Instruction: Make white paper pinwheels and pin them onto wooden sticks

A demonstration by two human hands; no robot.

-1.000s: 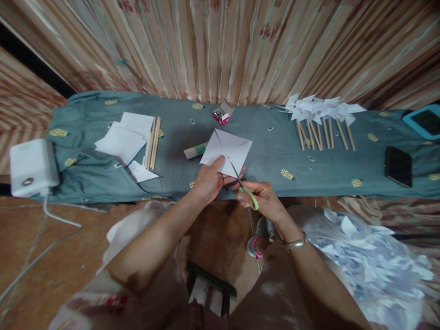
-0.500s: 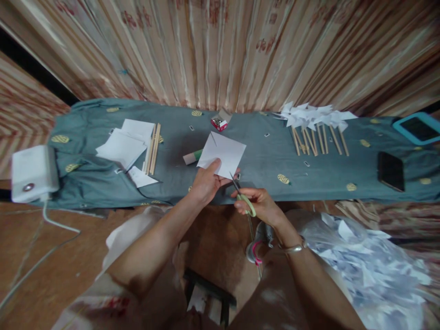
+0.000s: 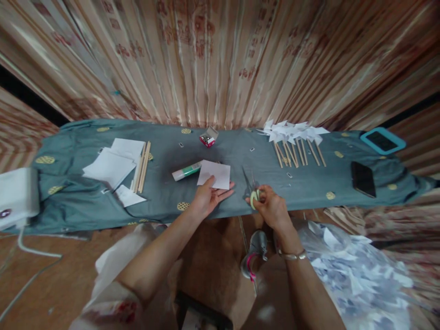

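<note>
A white paper square (image 3: 220,174) is pinched in my left hand (image 3: 206,198), the thumb on top and the fingers stretched beneath it. My right hand (image 3: 273,206) has hold of the scissors (image 3: 255,199) by their pale green handles, low over the cloth near its front edge. Their blades point away from me, apart from the paper. Just left of the paper lies a green and white glue stick (image 3: 187,171), its right end touching or under the sheet; I cannot tell which. Behind it stands an open small red box (image 3: 208,137) of metal pins or tacks.
Paper sheets (image 3: 108,167) and wooden sticks (image 3: 144,167) lie at left beside a white device (image 3: 19,195). Finished paper pinwheels (image 3: 292,133) on sticks, a phone (image 3: 363,178) and a blue-framed tablet (image 3: 383,140) are at right. A bag of paper pieces (image 3: 357,275) stands below.
The scissors have moved away from the paper, to the right and down towards the cloth. The paper in my left hand is tilted differently and looks smaller. The whole view has shifted.
</note>
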